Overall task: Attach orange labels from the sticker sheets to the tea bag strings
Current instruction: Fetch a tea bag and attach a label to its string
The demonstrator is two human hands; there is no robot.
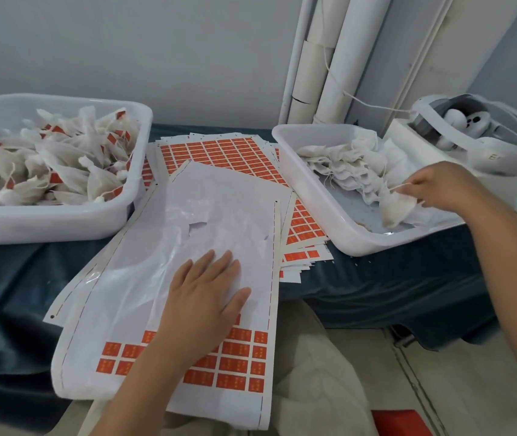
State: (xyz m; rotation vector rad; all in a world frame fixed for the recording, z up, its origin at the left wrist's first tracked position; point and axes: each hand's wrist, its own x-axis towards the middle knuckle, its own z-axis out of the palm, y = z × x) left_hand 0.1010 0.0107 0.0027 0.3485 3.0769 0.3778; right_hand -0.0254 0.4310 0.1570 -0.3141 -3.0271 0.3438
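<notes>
- The right hand (436, 187) pinches the string of a white mesh tea bag (397, 207) in the right-hand white plastic tub (310, 196), probably picking it out for labelling.
- The left hand (207, 294) lies flat with straight fingers, grasping nothing, on the near white sticker sheet (144, 247), likely steadying it.
- Small orange rectangular labels (241, 363) sit partly under that wrist.
- Labelled bags fill the left-hand white tub (62, 221).

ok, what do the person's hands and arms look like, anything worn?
Left hand and right hand: both bare, no gloves. No ring, watch or wristband visible on either. Both are uncovered right up to the frame edge, with no sleeve in view. No markings, tape or cables on them.
</notes>
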